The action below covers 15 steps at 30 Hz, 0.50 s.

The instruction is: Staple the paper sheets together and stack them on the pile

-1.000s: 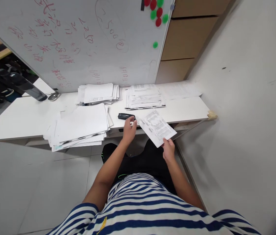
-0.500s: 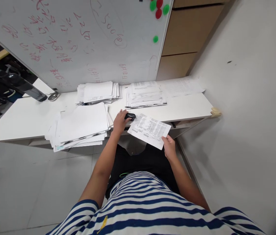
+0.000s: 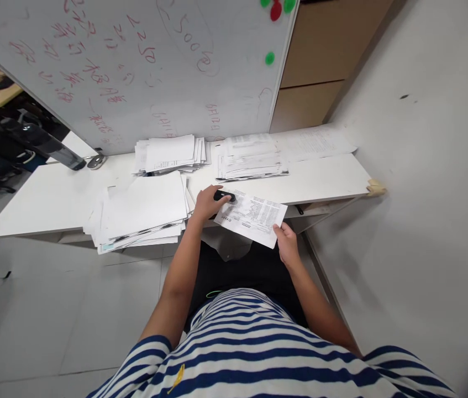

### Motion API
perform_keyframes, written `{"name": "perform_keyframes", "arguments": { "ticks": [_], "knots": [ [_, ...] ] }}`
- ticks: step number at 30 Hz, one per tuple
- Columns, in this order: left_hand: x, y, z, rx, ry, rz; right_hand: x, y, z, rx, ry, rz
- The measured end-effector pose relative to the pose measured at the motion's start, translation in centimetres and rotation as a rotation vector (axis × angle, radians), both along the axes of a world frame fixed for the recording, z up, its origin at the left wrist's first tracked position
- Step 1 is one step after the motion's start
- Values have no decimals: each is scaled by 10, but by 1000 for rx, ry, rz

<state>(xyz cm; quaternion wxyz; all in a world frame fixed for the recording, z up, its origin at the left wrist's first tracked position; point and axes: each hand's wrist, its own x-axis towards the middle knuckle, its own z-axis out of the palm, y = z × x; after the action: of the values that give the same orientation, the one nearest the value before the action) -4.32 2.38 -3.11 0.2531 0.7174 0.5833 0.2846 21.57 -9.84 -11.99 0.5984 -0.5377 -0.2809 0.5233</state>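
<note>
My left hand (image 3: 208,203) is closed around a small black stapler (image 3: 224,195) at the front edge of the white desk, thumb lying along its top. The stapler's end overlaps the upper left corner of a printed sheet (image 3: 254,216); whether the corner lies between its jaws I cannot tell. Between thumb and fingers, my right hand (image 3: 287,243) pinches the sheet's lower right edge. The sheet slants over the desk edge, its near part in the air above my lap. Left of my left hand lies a large, uneven pile of papers (image 3: 146,204).
Behind are two more paper stacks, one at left (image 3: 170,152) and one at right (image 3: 252,157). Loose sheets (image 3: 316,142) lie by the wall. A dark bottle (image 3: 51,145) and a small round object (image 3: 96,161) stand near the whiteboard (image 3: 134,72). The wall (image 3: 424,193) is close on the right.
My left thumb has come over the top of the stapler, and the sheet's corner has moved left against it. My right hand still pinches the sheet. The view has shifted slightly.
</note>
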Motion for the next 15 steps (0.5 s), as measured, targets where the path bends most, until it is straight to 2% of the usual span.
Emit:
{"name": "perform_keyframes", "arguments": {
  "ticks": [4, 7, 11, 15],
  "knots": [
    [22, 14, 21, 70, -26, 102, 3, -1, 0, 8, 3, -10],
    [48, 32, 25, 94, 59, 147, 3, -1, 2, 4, -16, -14],
    [77, 52, 8, 77, 273, 127, 3, -2, 0, -14, -50, -9],
    [88, 58, -15, 67, 447, 46, 1, -4, -5, -8, -63, -2]
  ]
}}
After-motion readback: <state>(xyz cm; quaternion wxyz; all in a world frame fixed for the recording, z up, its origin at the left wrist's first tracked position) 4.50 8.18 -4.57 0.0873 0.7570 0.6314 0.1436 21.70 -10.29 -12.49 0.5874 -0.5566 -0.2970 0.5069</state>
